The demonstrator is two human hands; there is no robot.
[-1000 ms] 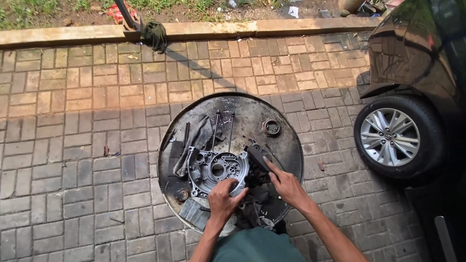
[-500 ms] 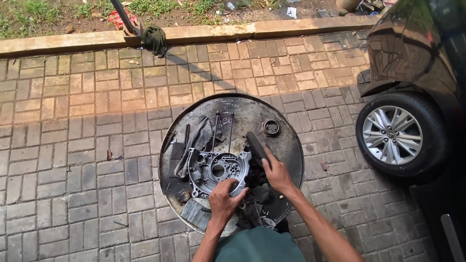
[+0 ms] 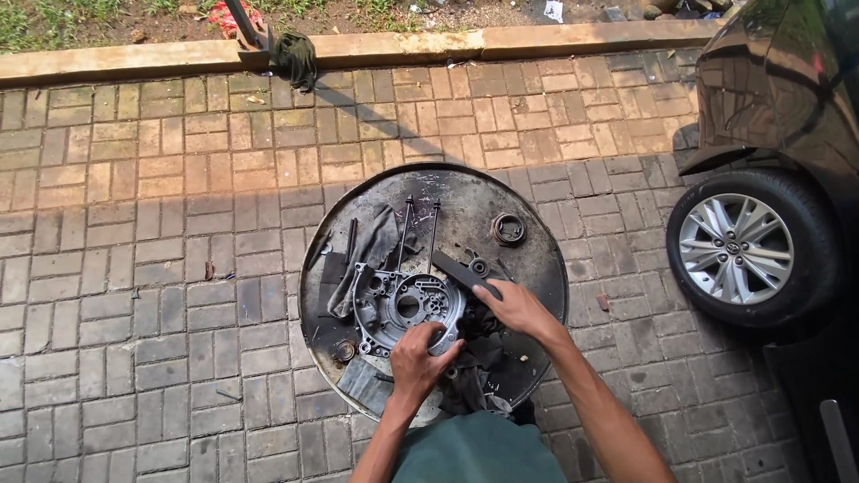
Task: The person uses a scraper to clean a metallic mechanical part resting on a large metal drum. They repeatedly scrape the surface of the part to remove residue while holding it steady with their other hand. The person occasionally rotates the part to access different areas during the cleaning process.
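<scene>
A grey metal engine cover (image 3: pixel 404 306) with several holes lies on a round, dirty metal drum top (image 3: pixel 528 233). My left hand (image 3: pixel 419 358) grips the cover's near edge. My right hand (image 3: pixel 514 307) holds a flat dark strip (image 3: pixel 458 270) that slants up and left, over the cover's right rim. A dark rag (image 3: pixel 474 358) lies bunched between my two hands.
Two thin rods (image 3: pixel 419 234), a grey cloth (image 3: pixel 367 255) and a round bearing ring (image 3: pixel 508 229) lie on the drum top. A dark car with a silver wheel (image 3: pixel 735 248) stands at the right. Brick paving surrounds the drum; a curb (image 3: pixel 134 61) runs along the top.
My right hand has lifted the dark strip off the drum top and swung it leftward over the cover's edge. My left hand stays on the cover. The view shifted slightly.
</scene>
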